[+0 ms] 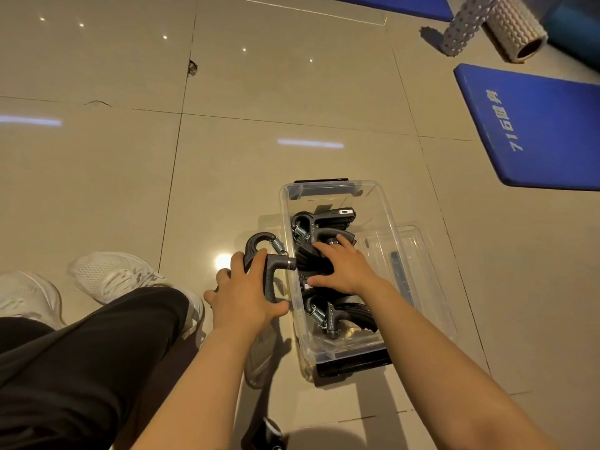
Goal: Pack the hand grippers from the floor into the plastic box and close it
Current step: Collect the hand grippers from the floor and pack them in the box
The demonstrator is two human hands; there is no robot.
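At box [386, 216] rim | left hand [242, 295] grips gripper [271, 254] | right hand [344, 266] inside

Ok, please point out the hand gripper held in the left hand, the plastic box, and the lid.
hand gripper [259, 241], head view, on its curved top loop.
plastic box [386, 212], head view, on its clear right wall.
lid [418, 251], head view, on its clear surface beside the box.

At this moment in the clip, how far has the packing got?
Partly done. Several hand grippers already lie in the clear plastic box. In hand: the left hand grips one more gripper just outside the box wall, while the right hand rests flat on those inside. Left: drop that one in, pick up a dark object near the bottom edge, possibly another gripper, then fit the lid lying beside the box.
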